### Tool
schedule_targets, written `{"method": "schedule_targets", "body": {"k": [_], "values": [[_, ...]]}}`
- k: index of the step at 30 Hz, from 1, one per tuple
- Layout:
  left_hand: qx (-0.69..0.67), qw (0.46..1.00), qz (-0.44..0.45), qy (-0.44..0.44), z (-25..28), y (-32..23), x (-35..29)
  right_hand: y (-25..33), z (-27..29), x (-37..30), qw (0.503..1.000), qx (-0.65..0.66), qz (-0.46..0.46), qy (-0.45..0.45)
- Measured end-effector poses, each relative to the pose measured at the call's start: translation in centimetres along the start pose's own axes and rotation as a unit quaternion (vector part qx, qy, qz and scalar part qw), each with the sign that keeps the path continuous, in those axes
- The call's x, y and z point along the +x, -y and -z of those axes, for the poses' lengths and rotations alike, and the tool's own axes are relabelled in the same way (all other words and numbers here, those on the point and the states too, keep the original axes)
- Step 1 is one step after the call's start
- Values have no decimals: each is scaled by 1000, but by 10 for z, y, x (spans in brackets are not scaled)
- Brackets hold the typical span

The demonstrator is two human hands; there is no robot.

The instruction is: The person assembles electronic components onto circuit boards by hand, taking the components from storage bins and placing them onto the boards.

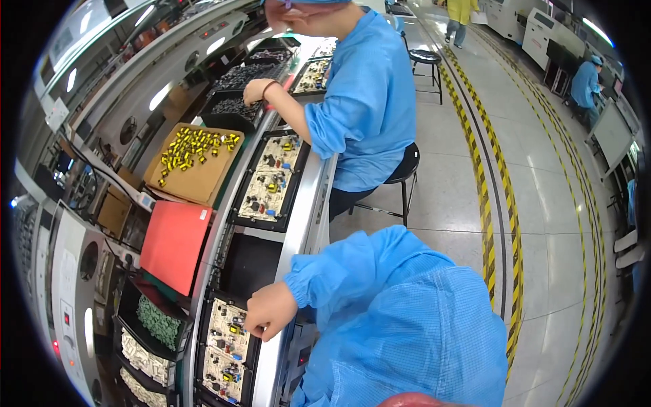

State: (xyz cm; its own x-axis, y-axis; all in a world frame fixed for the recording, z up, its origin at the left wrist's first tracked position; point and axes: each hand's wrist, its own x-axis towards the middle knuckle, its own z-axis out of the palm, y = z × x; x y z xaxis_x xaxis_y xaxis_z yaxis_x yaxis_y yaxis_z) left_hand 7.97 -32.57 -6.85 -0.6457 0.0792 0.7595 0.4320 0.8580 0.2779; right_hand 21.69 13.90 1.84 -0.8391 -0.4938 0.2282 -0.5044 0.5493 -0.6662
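Observation:
My right hand [271, 311] reaches in from the right, its back turned up. Its fingers are curled in and pressed together at the right edge of a beige circuit board [218, 354]; whatever they pinch, if anything, is hidden. The board carries black, blue and yellow parts and lies in a black tray [249, 375] on the line. Just beyond this tray is a dark flat panel [251, 263]. My left hand is out of the picture.
Left of the line are bins of green parts [159, 323] and white parts [144, 357], a red sheet [175, 239] and a cardboard tray with yellow-black coils [190, 150]. Farther along, a co-worker [369, 102] sits by another tray of boards [270, 178]. A stool [426, 57] stands beyond.

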Motion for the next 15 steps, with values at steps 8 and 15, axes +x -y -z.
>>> {"method": "schedule_targets", "body": {"k": [8,15], "values": [[57,980,155,115,-8,33,28,-37,-36,-16,985,23,-112,-126],[122,980,154,17,-8,77,62,-72,-57,-13,956,-42,-33,-289]]}}
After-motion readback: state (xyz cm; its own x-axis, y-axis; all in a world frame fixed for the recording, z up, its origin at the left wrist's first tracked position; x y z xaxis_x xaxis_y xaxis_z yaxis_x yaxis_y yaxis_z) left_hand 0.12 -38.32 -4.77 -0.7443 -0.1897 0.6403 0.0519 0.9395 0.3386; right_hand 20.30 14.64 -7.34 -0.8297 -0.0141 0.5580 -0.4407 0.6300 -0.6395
